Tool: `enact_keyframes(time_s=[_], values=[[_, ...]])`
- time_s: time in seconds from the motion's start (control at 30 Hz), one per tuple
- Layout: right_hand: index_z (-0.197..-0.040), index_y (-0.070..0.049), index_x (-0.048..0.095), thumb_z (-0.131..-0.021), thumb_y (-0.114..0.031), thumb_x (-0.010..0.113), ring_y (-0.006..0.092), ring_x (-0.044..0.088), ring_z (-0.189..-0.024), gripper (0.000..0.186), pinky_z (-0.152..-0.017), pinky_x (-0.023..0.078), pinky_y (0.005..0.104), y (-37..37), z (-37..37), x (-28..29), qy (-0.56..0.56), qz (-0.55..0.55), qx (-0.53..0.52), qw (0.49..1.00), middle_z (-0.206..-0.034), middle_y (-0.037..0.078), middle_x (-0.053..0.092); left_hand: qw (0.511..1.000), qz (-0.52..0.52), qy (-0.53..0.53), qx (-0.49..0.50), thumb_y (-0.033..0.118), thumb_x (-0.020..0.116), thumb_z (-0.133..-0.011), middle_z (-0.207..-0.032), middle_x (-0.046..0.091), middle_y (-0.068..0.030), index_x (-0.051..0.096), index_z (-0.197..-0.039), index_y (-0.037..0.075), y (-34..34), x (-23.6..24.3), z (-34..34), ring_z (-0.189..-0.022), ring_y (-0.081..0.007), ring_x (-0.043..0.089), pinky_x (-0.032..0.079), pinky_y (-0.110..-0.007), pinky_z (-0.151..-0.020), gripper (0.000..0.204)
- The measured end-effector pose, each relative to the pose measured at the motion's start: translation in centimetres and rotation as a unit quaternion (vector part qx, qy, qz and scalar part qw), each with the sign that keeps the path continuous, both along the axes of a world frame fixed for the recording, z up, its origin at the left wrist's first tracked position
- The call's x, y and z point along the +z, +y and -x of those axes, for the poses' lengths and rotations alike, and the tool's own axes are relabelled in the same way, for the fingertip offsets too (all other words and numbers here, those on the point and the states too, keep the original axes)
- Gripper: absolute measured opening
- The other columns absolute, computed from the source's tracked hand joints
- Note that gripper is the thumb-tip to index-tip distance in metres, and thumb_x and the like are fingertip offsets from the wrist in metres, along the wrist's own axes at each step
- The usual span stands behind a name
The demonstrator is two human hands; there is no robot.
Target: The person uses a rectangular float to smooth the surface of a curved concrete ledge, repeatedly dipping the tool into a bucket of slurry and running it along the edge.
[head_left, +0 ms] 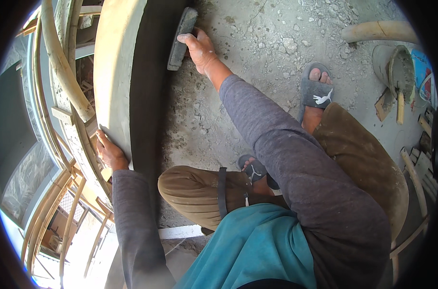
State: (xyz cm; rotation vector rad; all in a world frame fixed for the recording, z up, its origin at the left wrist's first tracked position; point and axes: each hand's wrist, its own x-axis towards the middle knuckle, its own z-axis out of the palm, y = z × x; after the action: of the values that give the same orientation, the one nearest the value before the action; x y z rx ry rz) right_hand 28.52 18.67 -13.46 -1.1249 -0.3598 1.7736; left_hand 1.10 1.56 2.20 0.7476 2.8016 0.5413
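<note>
A low plastered wall [114,72] curves along my left side, its top pale and smooth and its inner face dark grey. My right hand [200,50] grips a plastering float [182,38], a grey, worn rectangular block, held up close to the wall's inner face. From this view I cannot tell whether the float touches the plaster. On the wall's top, near its outer edge, my left hand [112,152] rests with its fingers stretched forward and nothing held in them.
Bamboo poles [64,62] and planks of a scaffold stand beyond the wall. Rubble [289,45] litters the concrete floor ahead. At the right are a mortar-caked bucket [401,72], a blue container [421,72] and a thick pole [380,32]. A white strip [181,232] lies by my knee.
</note>
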Motion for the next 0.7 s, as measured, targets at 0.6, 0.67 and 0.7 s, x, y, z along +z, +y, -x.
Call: enact_keyframes(time_s=[0.6,0.67,0.7], values=[[-0.140,0.002,0.047,-0.069,-0.028,0.078,0.0298,0.056,-0.124,0.083,-0.108,0.043,0.0390,-7.4,1.7,1.9,-0.116,-0.085,0.012,0.990,-0.130,0.020,0.060,0.999,-0.015,0.036,0.003,0.063,0.041,-0.097,-0.117,0.068,-0.0182,0.063,-0.129,-0.001,0.0,0.2,0.0,-0.106,-0.0293,0.065,0.050,-0.042,-0.094,0.075],[-0.138,0.004,0.049,-0.072,-0.029,0.077,0.0276,0.059,-0.117,0.079,-0.105,0.045,0.0392,-2.0,0.1,0.9,0.007,-0.070,-0.034,0.997,-0.127,0.017,0.062,1.000,-0.010,0.024,0.007,0.062,0.042,-0.097,-0.119,0.068,-0.0186,0.062,-0.131,-0.001,0.0,0.4,-0.1,-0.105,-0.0295,0.066,0.051,-0.041,-0.093,0.075],[-0.138,0.003,0.049,-0.073,-0.030,0.077,0.0266,0.059,-0.115,0.078,-0.103,0.046,0.0388,0.5,-0.8,0.2,-0.013,-0.071,-0.033,0.997,-0.124,0.016,0.063,1.000,-0.011,0.022,0.007,0.062,0.042,-0.097,-0.119,0.068,-0.0186,0.062,-0.131,-0.001,0.2,0.4,-0.4,-0.105,-0.0295,0.066,0.051,-0.041,-0.093,0.075]])
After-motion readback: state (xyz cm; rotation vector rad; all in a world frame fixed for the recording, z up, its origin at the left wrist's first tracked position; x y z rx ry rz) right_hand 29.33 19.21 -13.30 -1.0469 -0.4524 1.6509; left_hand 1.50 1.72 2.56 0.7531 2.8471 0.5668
